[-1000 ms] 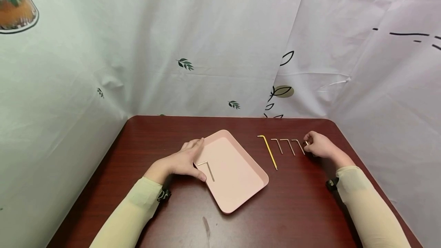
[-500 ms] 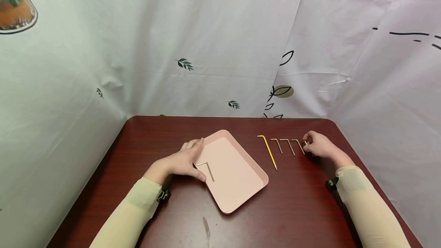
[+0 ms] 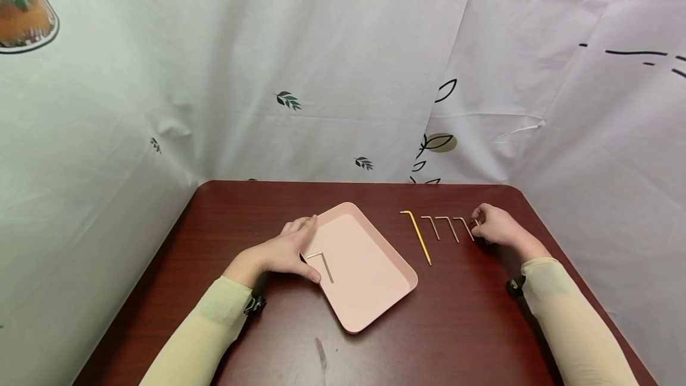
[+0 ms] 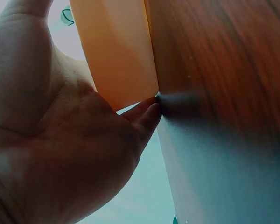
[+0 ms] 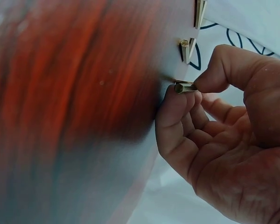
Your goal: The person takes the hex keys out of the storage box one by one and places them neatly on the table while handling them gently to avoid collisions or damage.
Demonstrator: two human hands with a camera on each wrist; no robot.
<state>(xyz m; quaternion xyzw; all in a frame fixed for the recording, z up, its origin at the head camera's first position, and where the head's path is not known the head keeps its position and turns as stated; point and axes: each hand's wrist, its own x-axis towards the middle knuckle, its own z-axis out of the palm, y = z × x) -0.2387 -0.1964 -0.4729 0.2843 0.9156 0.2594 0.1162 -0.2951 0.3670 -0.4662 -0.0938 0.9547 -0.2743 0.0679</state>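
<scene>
A pink tray (image 3: 370, 279) lies angled on the table, an L-shaped hex key (image 3: 327, 267) inside it near its left corner. My left hand (image 3: 284, 253) holds that corner, thumb on one side and fingers on the other; the left wrist view shows the tray wall (image 4: 119, 51) against the palm. At the right, my right hand (image 3: 497, 226) pinches a hex key (image 5: 184, 87) between thumb and fingertips, close to the tabletop. Most of this key is hidden by the hand. Left of it lie several more hex keys in a row, including a long yellow one (image 3: 420, 237).
The dark red-brown wooden table (image 3: 439, 338) has a smear near its front. A pale patterned cloth (image 3: 343, 64) hangs behind the table and along both sides. Three shorter metal hex keys (image 3: 451, 229) lie between the yellow key and my right hand.
</scene>
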